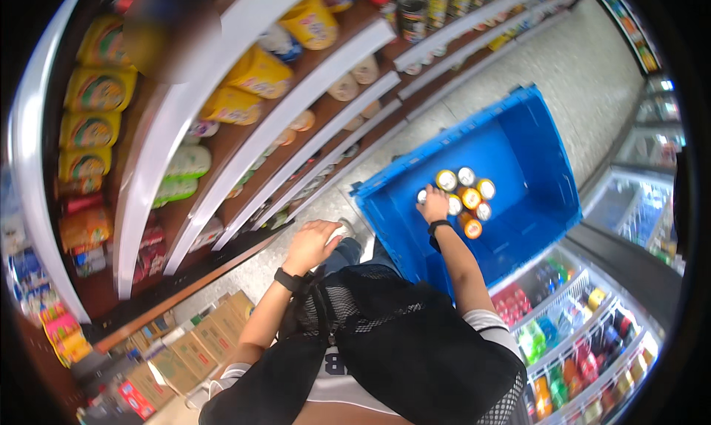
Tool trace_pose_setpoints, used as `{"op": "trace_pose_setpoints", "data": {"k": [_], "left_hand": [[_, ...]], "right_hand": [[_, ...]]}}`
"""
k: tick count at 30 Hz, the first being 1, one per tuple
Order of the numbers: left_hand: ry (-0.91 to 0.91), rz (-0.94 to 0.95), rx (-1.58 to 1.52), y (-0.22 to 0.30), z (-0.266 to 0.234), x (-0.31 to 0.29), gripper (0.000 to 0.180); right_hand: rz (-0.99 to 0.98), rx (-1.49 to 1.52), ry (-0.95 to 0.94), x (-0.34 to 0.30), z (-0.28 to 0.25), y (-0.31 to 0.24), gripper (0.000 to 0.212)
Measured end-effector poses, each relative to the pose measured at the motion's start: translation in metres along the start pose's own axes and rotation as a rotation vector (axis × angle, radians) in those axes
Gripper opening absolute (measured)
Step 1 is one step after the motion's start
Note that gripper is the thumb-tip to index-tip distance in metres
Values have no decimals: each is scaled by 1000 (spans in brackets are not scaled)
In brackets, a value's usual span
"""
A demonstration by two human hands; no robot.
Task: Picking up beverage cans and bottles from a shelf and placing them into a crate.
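Inside a blue plastic crate, my right hand reaches down with its fingers closed around a drink can near the left long wall. Beside that hand stand several upright cans with silver tops, among them an orange can, a yellow-rimmed can and another orange can. My left hand is outside the crate, to its left, above my legs. Its fingers and thumb curve around a pale round thing, too small and blurred to name. Both wrists wear black bands.
Shelves with yellow packs, cans and tubs line the left. Cardboard boxes sit on the floor at lower left. An open-fronted cooler with bottles stands at lower right, and more glass-door coolers at right. Tiled floor lies beyond the crate.
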State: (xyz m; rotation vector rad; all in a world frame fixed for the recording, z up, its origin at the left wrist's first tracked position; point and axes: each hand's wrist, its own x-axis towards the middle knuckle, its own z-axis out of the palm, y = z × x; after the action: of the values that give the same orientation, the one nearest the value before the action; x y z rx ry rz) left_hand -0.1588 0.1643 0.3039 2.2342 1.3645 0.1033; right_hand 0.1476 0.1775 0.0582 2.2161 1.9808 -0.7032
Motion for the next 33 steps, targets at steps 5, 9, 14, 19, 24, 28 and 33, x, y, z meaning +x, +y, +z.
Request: {"op": "trace_pose_setpoints", "data": {"k": [5, 9, 14, 19, 24, 28, 33], "left_hand": [[226, -97, -16, -7, 8, -10, 20], [722, -133, 63, -30, -16, -14, 18], [1169, -276, 157, -57, -62, -2, 24], [1229, -306, 23, -66, -95, 50, 39], [1108, -249, -193, -59, -119, 113, 62], [1035, -193, -296, -77, -115, 143, 65], [1198, -95, -293, -81, -104, 145, 70]], "right_hand": [[67, -36, -18, 5, -2, 42, 70], [86, 151, 106, 8, -14, 68, 64], [30, 406, 349, 20, -37, 106, 44], [-20, 643, 426, 4, -112, 56, 33], [-217, 665, 588, -23, -152, -5, 26], [-232, 744, 556, -61, -164, -49, 23], [-302, 718, 502, -99, -146, -70, 20]]}}
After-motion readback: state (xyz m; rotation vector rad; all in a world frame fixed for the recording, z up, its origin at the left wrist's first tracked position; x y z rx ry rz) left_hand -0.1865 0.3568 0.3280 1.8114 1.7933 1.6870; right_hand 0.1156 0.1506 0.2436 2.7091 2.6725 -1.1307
